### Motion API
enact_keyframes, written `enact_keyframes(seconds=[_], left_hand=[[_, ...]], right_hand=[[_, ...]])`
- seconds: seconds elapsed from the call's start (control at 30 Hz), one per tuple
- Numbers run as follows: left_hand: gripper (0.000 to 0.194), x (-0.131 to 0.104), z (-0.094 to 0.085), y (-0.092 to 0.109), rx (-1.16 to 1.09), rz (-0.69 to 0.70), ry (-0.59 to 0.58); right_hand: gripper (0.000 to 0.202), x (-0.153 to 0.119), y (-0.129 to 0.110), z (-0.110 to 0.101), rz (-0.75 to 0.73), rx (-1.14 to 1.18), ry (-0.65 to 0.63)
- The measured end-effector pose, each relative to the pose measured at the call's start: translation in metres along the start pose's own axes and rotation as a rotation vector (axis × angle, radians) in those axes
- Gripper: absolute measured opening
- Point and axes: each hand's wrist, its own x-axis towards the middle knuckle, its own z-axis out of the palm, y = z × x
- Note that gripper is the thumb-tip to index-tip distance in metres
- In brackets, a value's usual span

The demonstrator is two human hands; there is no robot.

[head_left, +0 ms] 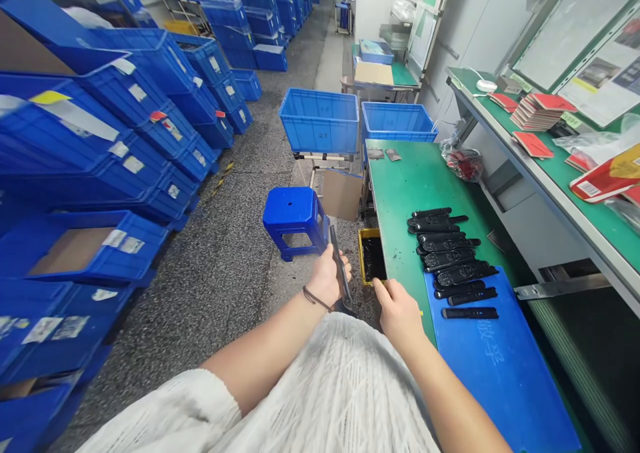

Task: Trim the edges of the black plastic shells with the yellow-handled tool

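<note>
My left hand (pixel 324 278) is closed around a long, narrow black plastic part (pixel 339 263), held tilted in front of my body. To its right, my right hand (pixel 400 312) is closed, with thumb and forefinger close together near the table edge; what it holds, if anything, I cannot make out. Below and just beyond that hand stands a yellow bin (pixel 361 258) with black scraps inside. Several similar black parts (pixel 450 256) lie in a column on the green table (pixel 400 186), the nearest ones on a blue sheet (pixel 500 380).
A blue stool (pixel 290 206) stands ahead on the speckled floor. Beyond it are blue crates (pixel 320 123) on a rack, with cardboard (pixel 343 194) below. Stacked blue bins (pixel 140 133) line the left. On the right, a raised shelf (pixel 505 116) carries red-topped stacks (pixel 543 110).
</note>
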Motion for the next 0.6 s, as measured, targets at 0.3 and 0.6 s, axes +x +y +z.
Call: enact_keyframes(seconds=[0.3,0.6], left_hand=[[0.042,-0.002,-0.002,-0.01,0.046,0.08,0.023],[0.031,-0.024,-0.012,-0.016,0.479,0.611,-0.102]], right_hand=[[0.064,0.002,-0.018,-0.015,0.216,0.524,-0.225],[0.019,0.005,-0.042,-0.042,0.201,0.776,0.154]])
